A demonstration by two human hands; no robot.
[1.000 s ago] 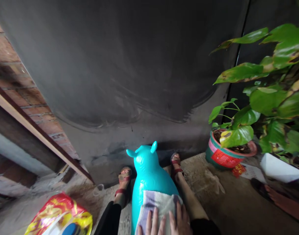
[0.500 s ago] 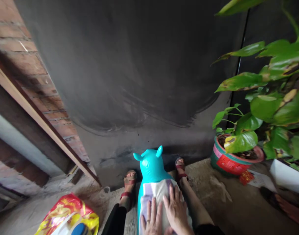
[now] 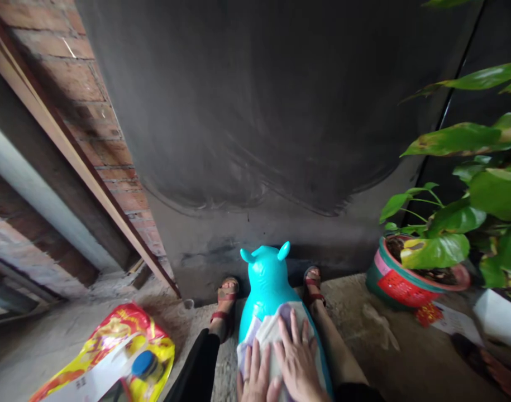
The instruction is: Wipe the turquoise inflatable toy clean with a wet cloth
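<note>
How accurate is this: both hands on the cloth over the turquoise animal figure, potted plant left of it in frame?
Side's wrong: head view shows the potted plant right of the turquoise animal figure. The rest stands: left hand and right hand on the cloth.

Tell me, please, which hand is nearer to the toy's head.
The right hand: it reaches further forward on the cloth, closer to the toy's head than the left hand.

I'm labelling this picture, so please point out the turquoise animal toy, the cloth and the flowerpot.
Turquoise animal toy [image 3: 267, 288]: head view, between its head and body.
Cloth [image 3: 269, 331]: head view, bare part between the hands [image 3: 259, 371].
Flowerpot [image 3: 406, 288]: head view, red patch on its wall.
</note>
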